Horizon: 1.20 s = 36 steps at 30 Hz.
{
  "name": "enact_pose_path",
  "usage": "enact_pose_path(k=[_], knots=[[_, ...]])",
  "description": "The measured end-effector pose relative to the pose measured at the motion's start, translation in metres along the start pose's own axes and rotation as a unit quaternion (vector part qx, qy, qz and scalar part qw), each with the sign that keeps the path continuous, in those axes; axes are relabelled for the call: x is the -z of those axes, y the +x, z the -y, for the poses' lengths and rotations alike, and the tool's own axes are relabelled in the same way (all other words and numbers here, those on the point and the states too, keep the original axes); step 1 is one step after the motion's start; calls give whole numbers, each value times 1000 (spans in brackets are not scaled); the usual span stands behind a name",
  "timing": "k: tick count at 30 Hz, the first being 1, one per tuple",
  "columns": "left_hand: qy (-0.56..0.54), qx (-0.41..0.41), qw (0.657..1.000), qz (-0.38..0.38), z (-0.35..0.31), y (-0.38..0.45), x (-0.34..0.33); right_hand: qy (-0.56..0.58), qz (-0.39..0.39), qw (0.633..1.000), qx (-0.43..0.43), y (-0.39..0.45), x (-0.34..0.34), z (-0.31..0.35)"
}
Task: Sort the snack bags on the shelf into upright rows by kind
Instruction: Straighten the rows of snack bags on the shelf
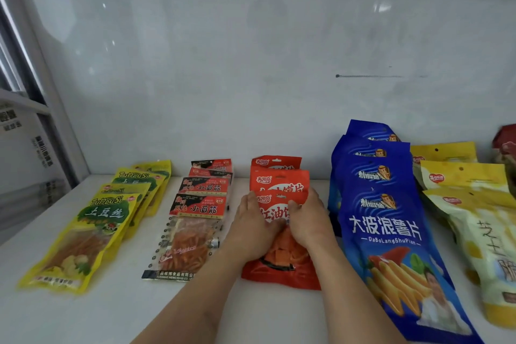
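The front red bag (pixel 280 265) lay in the middle row on the shelf (pixel 251 315). The left hand (pixel 255 229) and right hand (pixel 308 225) pressed on it, fingers curled round its sides, probably to line it up. Yellow bags (pixel 81 234) and blue bags (pixel 391 232) sat beside.

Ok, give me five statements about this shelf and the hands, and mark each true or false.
1. Both hands rest on the front red snack bag. True: the left hand and the right hand lie on it side by side.
2. The blue potato chip bags lie left of the red row. False: they lie to its right.
3. The yellow TuDouSi bags form the leftmost row. True.
4. The black-and-red bags stand between the yellow TuDouSi row and the red row. True.
5. The white shelf holds only two kinds of bag. False: at least five kinds show.
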<state>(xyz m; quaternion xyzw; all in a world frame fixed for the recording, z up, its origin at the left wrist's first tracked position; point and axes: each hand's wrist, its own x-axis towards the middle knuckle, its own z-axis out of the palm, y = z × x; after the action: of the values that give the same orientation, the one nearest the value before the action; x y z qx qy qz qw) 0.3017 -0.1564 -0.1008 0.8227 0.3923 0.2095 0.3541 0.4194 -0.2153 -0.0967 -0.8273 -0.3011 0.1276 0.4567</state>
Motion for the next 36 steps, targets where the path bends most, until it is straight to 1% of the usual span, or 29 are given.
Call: enact_pose_path(k=[3, 5, 9, 11, 12, 14, 17, 19, 22, 27, 36], knots=[[14, -6, 1000, -1, 1, 2, 1, -2, 4, 1000, -2, 3, -2, -1], [49, -9, 999, -3, 0, 0, 3, -15, -1, 1000, -2, 5, -1, 1], [117, -28, 992, -34, -6, -10, 9, -120, -41, 990, 60, 12, 3, 15], [157, -55, 985, -54, -10, -22, 10, -171, -41, 980, 91, 20, 7, 27], [180, -67, 980, -52, -13, -31, 10, -191, -36, 975, 107, 27, 8, 33], [222, -73, 972, -11, -15, -47, 6, -234, -13, 960, 152, 42, 7, 43], [265, -69, 961, 42, -9, -59, 0, -290, 63, 933, 204, 64, 1, 49], [273, -59, 958, 66, -3, -55, -2, -308, 106, 924, 200, 72, -3, 46], [274, -43, 957, 85, 0, -50, -1, -301, 144, 928, 164, 73, -8, 37], [271, -43, 957, 92, 3, -48, -1, -266, 164, 940, 139, 74, -15, 34], [272, -39, 955, 114, 6, -53, 4, -314, 173, 924, 133, 70, -23, 31]])
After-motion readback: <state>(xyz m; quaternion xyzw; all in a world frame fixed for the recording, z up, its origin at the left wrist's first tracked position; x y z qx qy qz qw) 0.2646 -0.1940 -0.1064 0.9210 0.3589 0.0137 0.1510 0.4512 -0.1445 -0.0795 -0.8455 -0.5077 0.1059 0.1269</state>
